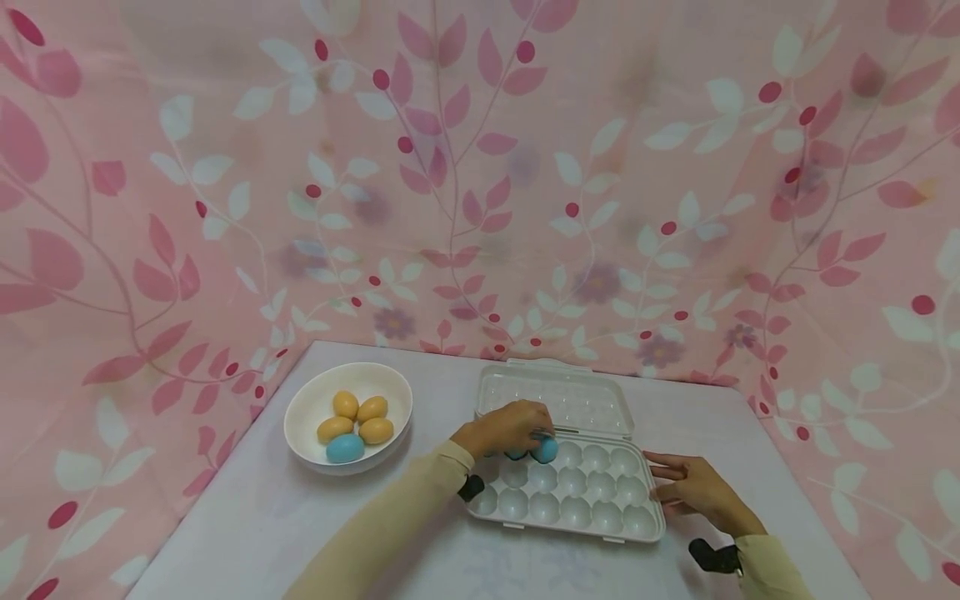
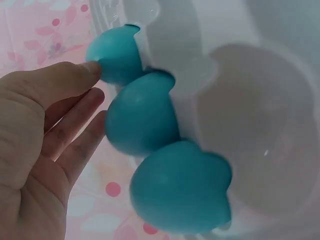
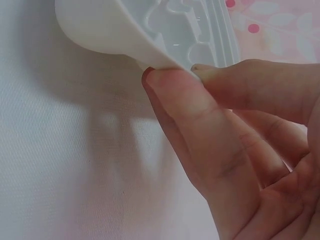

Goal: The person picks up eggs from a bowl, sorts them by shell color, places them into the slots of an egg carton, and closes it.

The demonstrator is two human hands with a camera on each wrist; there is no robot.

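Observation:
My left hand reaches over the back row of a white plastic egg tray. Its thumb and fingers pinch a blue egg set in the third cup. In the left wrist view, the thumb lies on that farthest egg, while a middle egg and a nearer one sit in line with it. At the tray's right end, my right hand grips the rim. The right wrist view shows the rim caught between thumb and fingers.
The tray's clear lid lies folded back behind it. To the left stands a white bowl with several yellow eggs and one blue egg. A pink patterned curtain hangs around the white table.

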